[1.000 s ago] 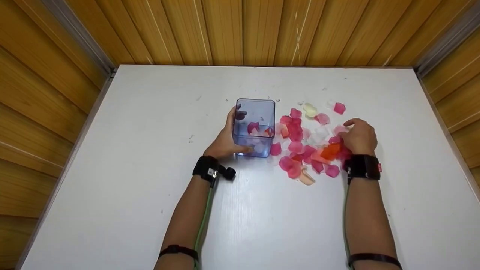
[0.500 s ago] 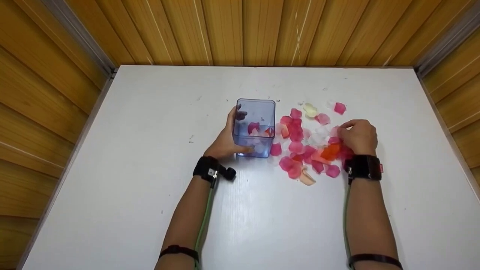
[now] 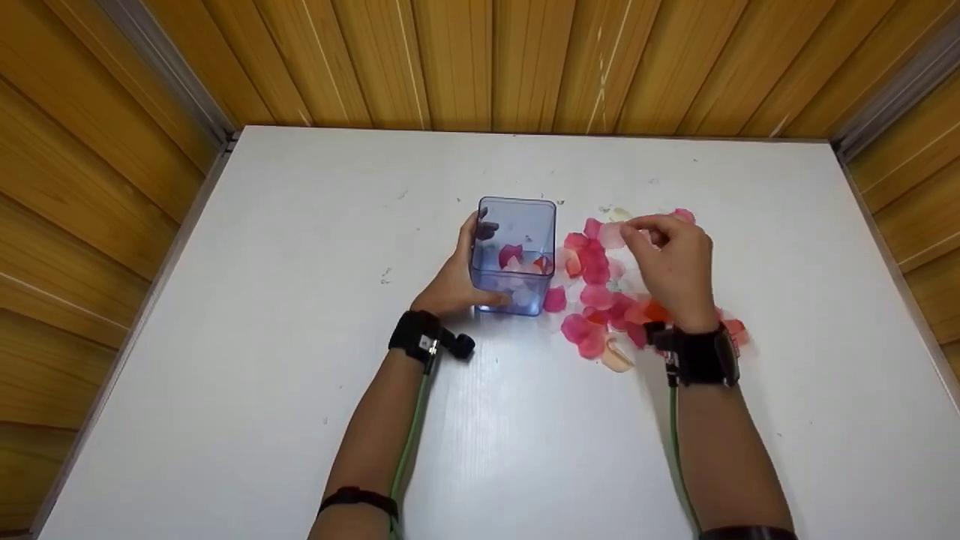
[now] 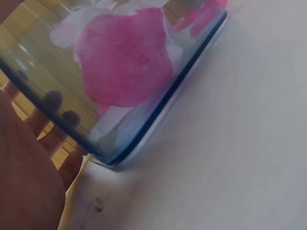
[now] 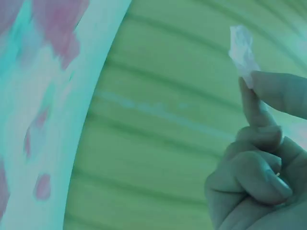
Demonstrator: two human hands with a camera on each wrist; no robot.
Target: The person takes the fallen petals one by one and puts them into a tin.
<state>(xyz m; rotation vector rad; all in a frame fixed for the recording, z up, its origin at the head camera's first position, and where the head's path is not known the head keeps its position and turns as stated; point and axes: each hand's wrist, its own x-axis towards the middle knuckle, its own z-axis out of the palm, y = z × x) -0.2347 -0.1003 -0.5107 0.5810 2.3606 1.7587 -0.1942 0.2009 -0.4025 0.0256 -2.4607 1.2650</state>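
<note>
On a white table (image 3: 570, 442), one pale petal (image 5: 242, 50) is pinched in the right hand (image 3: 677, 264) between thumb and forefinger; leftward, beyond scattered petals (image 3: 595, 264), a translucent blue box (image 3: 517, 225) is clasped by the left hand (image 3: 452, 283).

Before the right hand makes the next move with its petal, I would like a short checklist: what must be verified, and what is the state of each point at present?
1. Right hand pinches the pale petal between thumb and finger: ok.
2. Only one petal in that pinch: cannot tell.
3. Left hand holds the clear blue box at its side: ok.
4. Box top open, with room above the petals inside: ok.
5. Pinched petal over the opening: not ok, it is to the right of the box.
6. Box base flat on the table: cannot tell.
</note>
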